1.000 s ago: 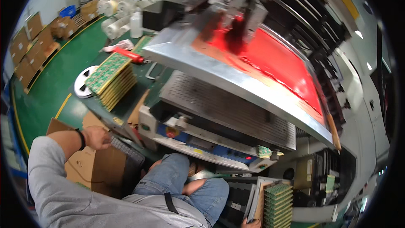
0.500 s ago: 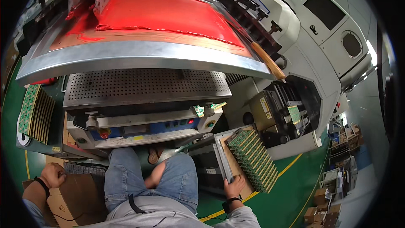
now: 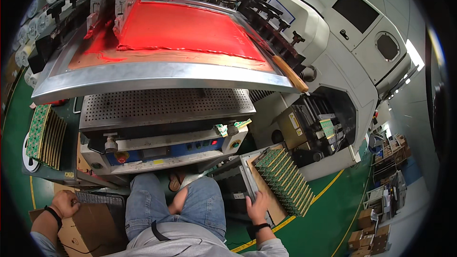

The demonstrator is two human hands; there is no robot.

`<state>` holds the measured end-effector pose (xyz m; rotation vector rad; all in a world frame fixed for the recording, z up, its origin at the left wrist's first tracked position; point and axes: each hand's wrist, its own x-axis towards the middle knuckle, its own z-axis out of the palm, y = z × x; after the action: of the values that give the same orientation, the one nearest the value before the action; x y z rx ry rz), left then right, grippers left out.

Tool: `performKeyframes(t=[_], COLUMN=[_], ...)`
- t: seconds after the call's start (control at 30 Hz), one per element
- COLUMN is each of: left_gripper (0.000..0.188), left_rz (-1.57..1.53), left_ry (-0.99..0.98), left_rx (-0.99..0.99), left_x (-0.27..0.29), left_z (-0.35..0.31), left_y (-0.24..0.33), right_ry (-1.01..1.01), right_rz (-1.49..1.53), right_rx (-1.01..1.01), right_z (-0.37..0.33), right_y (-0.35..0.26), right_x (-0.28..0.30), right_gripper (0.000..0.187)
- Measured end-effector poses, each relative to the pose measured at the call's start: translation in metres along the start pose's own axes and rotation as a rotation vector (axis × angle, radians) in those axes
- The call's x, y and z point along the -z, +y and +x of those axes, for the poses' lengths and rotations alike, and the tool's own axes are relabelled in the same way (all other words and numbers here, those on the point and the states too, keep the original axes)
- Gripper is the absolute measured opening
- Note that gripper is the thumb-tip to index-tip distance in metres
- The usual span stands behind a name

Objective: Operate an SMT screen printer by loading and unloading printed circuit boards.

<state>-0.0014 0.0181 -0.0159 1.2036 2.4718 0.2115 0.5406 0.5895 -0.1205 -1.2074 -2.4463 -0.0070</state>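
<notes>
My left hand (image 3: 65, 203) rests at the upper edge of a brown cardboard box (image 3: 93, 228), its fingers curled in with nothing visible in them. On the right, my right hand (image 3: 257, 208) is open, thumb apart and fingers stretched out. It lies over the metal-edged side of a low stand with a brown board (image 3: 261, 183) on top. Close beyond those fingers, a row of green circuit boards with tan edges (image 3: 284, 182) stands on the brown board. Whether the right palm touches the metal edge I cannot tell.
Ahead stands a printing machine with a perforated metal bed (image 3: 166, 109), under a framed screen (image 3: 162, 75) coated in red paste. A wooden-handled tool (image 3: 290, 74) lies on the frame's right side. More circuit boards (image 3: 46, 135) stand on the left table. A white machine (image 3: 333, 62) is at right.
The view has shifted slightly, so the machine sits lower. My right hand's fingers have straightened and moved back from the brown board. My left hand stays by the cardboard box.
</notes>
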Motion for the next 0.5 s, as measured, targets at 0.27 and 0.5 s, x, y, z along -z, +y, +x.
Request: performKeyframes(t=[0.27,0.5], left_gripper=[0.024,0.024], left_rz=[-0.041,-0.036], left_ry=[0.035,0.09], left_rx=[0.031,0.033], left_x=[-0.005,-0.01], left_z=[-0.002,-0.003], left_y=[-0.001,-0.006], right_ry=[-0.195,-0.344], right_rz=[1.334,1.819], right_rx=[-0.503,-0.853], right_z=[0.165,0.218], right_y=[-0.124,-0.157], right_x=[-0.027,-0.039], right_gripper=[0.021,0.019])
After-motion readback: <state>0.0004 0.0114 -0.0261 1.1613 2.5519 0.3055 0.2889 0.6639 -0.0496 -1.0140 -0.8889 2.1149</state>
